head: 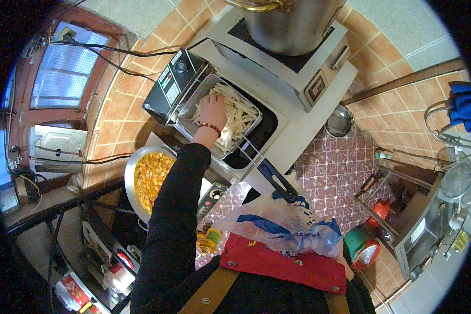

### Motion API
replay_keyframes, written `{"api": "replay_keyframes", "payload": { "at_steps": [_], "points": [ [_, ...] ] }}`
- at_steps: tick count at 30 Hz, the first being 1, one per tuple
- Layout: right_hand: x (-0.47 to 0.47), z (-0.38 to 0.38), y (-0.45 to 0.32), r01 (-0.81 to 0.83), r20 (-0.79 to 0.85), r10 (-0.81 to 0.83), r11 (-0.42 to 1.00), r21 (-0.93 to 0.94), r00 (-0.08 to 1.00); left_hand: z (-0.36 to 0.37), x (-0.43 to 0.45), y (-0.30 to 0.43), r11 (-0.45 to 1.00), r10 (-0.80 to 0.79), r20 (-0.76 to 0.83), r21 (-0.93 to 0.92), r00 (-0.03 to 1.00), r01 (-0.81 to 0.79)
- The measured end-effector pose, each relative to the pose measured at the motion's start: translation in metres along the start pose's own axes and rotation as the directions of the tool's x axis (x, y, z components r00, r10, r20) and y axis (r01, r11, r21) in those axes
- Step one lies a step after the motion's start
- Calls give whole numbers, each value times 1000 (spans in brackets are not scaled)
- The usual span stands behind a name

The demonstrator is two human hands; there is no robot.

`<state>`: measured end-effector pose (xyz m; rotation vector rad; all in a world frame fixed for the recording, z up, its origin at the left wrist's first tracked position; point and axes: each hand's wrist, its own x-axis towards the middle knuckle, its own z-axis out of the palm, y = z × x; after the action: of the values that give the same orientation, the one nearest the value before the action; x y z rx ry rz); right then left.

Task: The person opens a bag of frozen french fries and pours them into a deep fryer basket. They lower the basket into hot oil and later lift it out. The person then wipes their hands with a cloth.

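Observation:
My left hand (pixel 213 114), with a beaded bracelet at the wrist, lies on pale cut potato fries (pixel 237 114) in a wire fryer basket (pixel 257 125). Whether its fingers grip any fries cannot be told. The basket rests over the electric deep fryer (pixel 274 135), its black handle (pixel 276 178) pointing towards me. A clear plastic bag (pixel 274 223) with blue print lies in front of my red and black apron. Of my right hand (pixel 344 263) only a skin-coloured edge shows beside the bag; its fingers are hidden.
A large metal pot (pixel 294 27) stands on the cooker beyond the fryer. At the left, a metal basin (pixel 130 176) holds orange stew. Black cables (pixel 121 51) run along the tiled wall. A green bucket (pixel 355 243) and a steel sink (pixel 420 227) are at the right.

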<state>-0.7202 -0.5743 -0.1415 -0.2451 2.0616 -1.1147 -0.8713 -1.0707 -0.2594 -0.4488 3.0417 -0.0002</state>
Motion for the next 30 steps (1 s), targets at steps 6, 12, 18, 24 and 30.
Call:
{"api": "replay_keyframes", "payload": {
  "at_steps": [6, 12, 18, 24, 30],
  "points": [
    [4, 13, 22, -190, 76, 196, 675, 713, 978, -9, -18, 21, 930, 99, 21, -357, 995, -85],
    [6, 21, 31, -223, 133, 282, 319, 921, 950, -43, -18, 13, 828, 23, 169, -556, 985, 76],
    [11, 21, 25, -262, 192, 398, 129, 956, 897, -36, -42, 21, 963, -70, 429, -207, 901, 173],
    [13, 20, 27, -283, 218, 320, 172, 944, 922, -27, -40, -7, 723, 398, 279, -681, 874, -111],
    [11, 21, 33, -274, 213, 283, 198, 941, 935, -19, -41, -7, 884, 154, 320, -467, 935, 14]
  ]
}}
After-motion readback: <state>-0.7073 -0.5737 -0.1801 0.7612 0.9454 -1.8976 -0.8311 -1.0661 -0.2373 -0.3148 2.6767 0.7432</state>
